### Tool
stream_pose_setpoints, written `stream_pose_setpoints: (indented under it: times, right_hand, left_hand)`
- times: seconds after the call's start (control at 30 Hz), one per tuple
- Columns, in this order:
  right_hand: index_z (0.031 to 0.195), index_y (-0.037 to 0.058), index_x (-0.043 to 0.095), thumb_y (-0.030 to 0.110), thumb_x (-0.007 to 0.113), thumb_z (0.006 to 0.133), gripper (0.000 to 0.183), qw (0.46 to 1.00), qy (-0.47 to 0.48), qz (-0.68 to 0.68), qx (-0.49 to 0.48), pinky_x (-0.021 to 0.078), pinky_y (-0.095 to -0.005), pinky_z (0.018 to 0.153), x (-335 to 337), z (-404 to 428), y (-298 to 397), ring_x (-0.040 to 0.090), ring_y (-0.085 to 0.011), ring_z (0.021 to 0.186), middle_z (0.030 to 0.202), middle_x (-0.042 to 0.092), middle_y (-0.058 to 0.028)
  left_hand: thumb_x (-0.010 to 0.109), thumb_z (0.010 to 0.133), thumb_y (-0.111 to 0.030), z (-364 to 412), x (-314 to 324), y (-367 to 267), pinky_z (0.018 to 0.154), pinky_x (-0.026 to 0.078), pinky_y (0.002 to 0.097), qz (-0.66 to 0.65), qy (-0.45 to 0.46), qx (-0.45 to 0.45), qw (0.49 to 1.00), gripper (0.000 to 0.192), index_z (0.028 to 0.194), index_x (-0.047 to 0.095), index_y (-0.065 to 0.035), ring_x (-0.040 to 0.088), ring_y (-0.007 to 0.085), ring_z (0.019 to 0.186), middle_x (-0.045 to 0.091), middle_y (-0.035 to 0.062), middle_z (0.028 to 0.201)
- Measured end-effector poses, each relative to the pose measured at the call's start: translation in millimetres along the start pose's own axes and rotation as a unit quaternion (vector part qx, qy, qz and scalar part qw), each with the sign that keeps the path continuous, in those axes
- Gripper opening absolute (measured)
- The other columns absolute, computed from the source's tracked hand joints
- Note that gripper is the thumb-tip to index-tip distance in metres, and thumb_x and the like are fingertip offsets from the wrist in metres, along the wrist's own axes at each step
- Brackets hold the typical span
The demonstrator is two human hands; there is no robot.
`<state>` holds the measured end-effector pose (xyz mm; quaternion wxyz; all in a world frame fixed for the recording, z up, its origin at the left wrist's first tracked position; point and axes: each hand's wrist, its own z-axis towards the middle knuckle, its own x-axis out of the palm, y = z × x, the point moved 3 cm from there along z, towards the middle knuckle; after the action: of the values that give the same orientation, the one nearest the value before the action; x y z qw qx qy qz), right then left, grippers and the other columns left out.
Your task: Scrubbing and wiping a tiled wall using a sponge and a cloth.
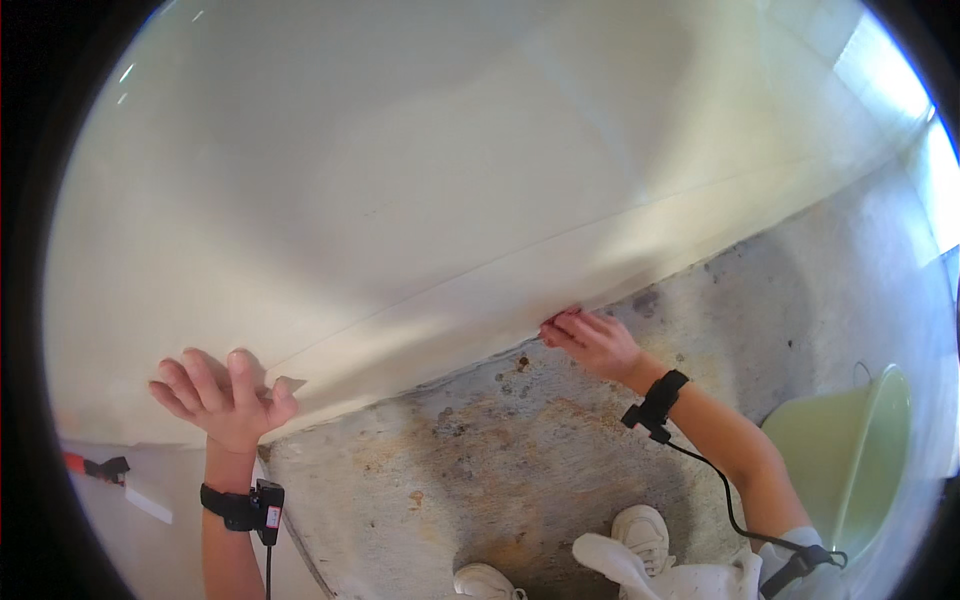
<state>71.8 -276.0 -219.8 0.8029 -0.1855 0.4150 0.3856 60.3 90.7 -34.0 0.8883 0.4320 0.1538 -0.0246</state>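
My left hand (225, 401) presses flat, fingers spread, against the lower part of a pale wall (420, 187) at the left. Nothing is in it. At the foot of the same wall, where it meets the stained concrete floor (480, 450), my right hand (592, 341) has its fingers bent around a small dark red thing (561, 315), mostly hidden by the fingers; its kind cannot be told. A black strap with a small device and a cable sits on each wrist.
A pale green plastic bucket (825, 450) is at the right, beside my right arm. White shoes (641, 532) stand on the floor at the bottom. A red and black object (105, 469) of unclear kind is at the far left.
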Motion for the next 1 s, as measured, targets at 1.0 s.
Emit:
stream_pose_setpoints:
  times: [1.0]
  right_hand:
    - [0.092, 0.0, 0.048, -0.007, 0.048, 0.081, 0.012, 0.639, -0.413, 0.238, 0.604, 0.0434, -0.033, 0.061, 49, 4, 53, 0.051, -0.0226, 0.072, 0.082, 0.048, -0.0114]
  left_hand:
    - [0.032, 0.089, -0.046, 1, -1, 5, 0.107, 0.002, 0.0585, 0.036, 0.057, 0.062, 0.996, 0.07, 0.146, 0.012, -0.0106, 0.004, 0.0465, 0.136, 0.007, 0.0239, 0.148]
